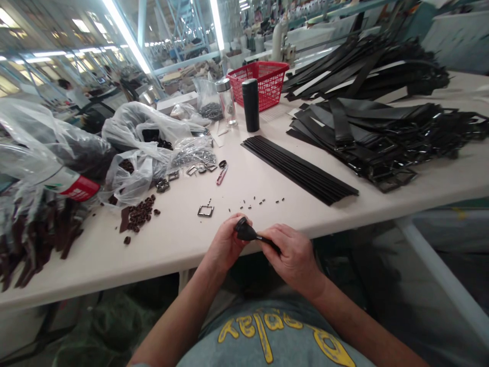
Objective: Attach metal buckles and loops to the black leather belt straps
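Note:
Both of my hands are closed on one black strap [246, 232], which looks bent over into a loop at the table's front edge. My left hand [225, 244] pinches its rounded end, while my right hand [294, 255] grips the narrower part to the right. Fingers hide much of the strap. Just beyond my left hand lies a rectangular metal buckle [206, 210] with its prong pointing away. Several tiny dark metal pieces [262, 202] are scattered on the table past my hands. A row of flat black straps [298, 168] lies side by side beyond them.
Dark straps with buckles [382, 132] are heaped at the right. Small brown pieces [141, 214] and clear plastic bags [133, 127] cover the left. A pink-handled tool [221, 172] lies mid-table. Behind stand a black tumbler [250, 104], a glass bottle [226, 104] and a red basket [269, 81].

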A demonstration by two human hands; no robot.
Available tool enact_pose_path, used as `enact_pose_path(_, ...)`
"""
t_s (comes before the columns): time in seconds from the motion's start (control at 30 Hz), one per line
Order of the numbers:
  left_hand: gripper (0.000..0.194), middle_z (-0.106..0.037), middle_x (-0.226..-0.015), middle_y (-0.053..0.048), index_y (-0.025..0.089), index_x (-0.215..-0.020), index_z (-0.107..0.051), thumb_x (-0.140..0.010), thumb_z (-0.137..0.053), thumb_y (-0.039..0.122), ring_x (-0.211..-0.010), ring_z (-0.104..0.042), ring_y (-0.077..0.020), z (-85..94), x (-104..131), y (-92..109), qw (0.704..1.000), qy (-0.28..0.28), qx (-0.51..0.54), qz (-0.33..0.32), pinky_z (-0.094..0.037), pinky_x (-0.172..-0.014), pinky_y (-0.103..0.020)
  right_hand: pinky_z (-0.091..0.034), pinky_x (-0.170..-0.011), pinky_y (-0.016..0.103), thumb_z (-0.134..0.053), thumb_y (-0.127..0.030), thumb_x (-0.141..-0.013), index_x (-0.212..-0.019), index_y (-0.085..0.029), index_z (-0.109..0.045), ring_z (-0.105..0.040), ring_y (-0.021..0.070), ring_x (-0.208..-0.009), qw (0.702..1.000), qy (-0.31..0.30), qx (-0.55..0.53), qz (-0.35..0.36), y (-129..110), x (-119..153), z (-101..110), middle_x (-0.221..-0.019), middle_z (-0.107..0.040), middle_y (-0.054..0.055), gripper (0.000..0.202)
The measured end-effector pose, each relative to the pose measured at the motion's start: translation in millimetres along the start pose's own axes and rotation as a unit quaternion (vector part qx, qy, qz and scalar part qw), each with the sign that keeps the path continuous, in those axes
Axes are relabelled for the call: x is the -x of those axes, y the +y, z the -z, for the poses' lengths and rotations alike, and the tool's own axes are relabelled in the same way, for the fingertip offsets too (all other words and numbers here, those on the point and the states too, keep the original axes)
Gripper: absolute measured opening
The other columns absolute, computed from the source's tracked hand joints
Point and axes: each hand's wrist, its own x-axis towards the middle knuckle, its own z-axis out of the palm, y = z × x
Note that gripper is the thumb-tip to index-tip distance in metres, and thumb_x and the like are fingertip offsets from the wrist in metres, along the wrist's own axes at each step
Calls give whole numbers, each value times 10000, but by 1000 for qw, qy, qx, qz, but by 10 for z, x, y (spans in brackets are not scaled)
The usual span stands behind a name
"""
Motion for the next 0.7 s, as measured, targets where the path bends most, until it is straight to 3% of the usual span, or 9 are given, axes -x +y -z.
enact_pose_path(0.2,277,-657,-708,8,111,-753,-671,-581,-856,225,-560,-570,-50,-7,-13,-98,994,28,96,44,-447,-464,-106,-468,-636,266,-614,-195,-904,-851,-204,-648,-622,159,-673,994,3,-86,-75,23,-26,30,-730,-660,-2,64)
enact_pose_path(0.3,300,-645,-682,18,109,-759,-679,-573,-880,231,-521,-541,-32,-23,-13,-100,996,40,74,9,-425,-448,-93,-485,-658,262,-620,-201,-906,-890,-205,-663,-643,160,-708,988,-22,-109,-108,30,-36,42,-780,-686,0,46)
enact_pose_path(0.4,307,-634,-668,26,118,-748,-682,-577,-892,264,-540,-553,-38,-45,-2,-96,997,58,38,-46,-464,-502,-110,-505,-743,295,-619,-198,-912,-992,-199,-675,-674,195,-829,992,-32,-74,-94,36,-28,26,-906,-723,32,98)
enact_pose_path(0.53,313,-630,-664,29,130,-736,-686,-570,-901,285,-562,-571,-52,-50,18,-99,996,64,12,-57,-483,-535,-129,-518,-782,329,-594,-236,-941,-1128,-185,-659,-688,225,-883,997,-40,-28,-55,54,-6,-9,-980,-733,65,205)
enact_pose_path(0.7,322,-623,-641,37,153,-754,-708,-545,-916,284,-532,-549,-45,-40,54,-129,995,80,18,-51,-439,-488,-119,-518,-725,310,-574,-210,-947,-1043,-179,-696,-689,209,-799,997,-41,-43,-49,85,5,-15,-873,-733,54,159)
